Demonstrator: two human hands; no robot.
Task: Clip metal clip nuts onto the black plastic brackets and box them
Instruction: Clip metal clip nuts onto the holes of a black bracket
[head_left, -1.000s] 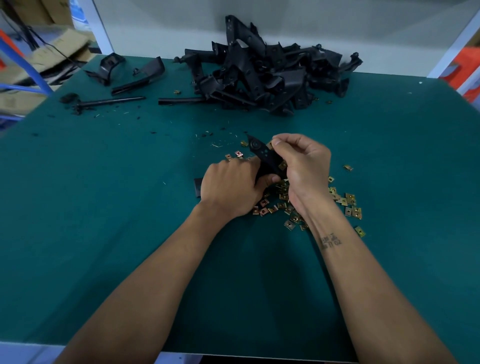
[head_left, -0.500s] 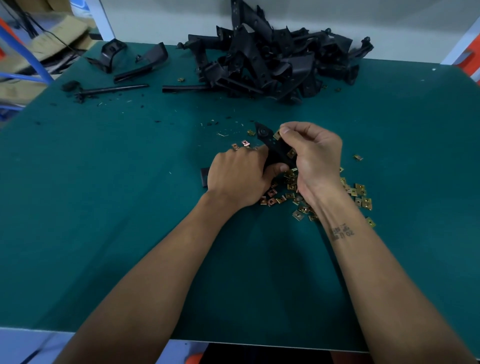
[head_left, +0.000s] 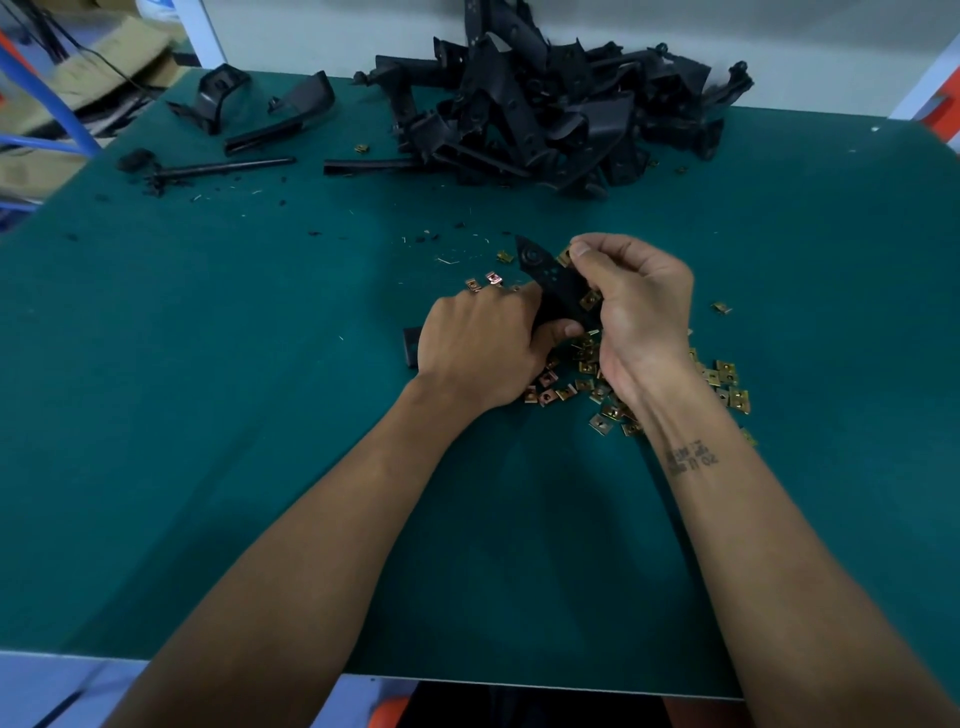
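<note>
**Visitor:** What is the person holding?

**Onlooker:** A long, flat black plastic bracket (head_left: 556, 288), held just above the dark green surface (head_left: 208, 415). The left hand (head_left: 478, 348) wraps its fingers round the near end, with the thumb pressed on top. The right hand (head_left: 631, 306) pinches a small brass-coloured metal clip nut (head_left: 565, 256) against the bracket's far edge. A second clip nut (head_left: 590, 300) already sits on the edge nearer the palm.

**Visitor:** How would these parts handle?

**Onlooker:** I judge the bracket light and stiff, easy to steady with one hand. The nuts look thin, springy and sharp-edged, and so small they could slip from the fingertips. Taking each by its flat faces and pushing the open side squarely onto the bracket's edge seems safest.

**Visitor:** Where is the rest of the stock?

**Onlooker:** A scatter of loose clip nuts (head_left: 722, 374) lies under and beside the right wrist. A tangled heap of black plastic brackets (head_left: 550, 114) sits at the far edge. I can see no box.
</note>
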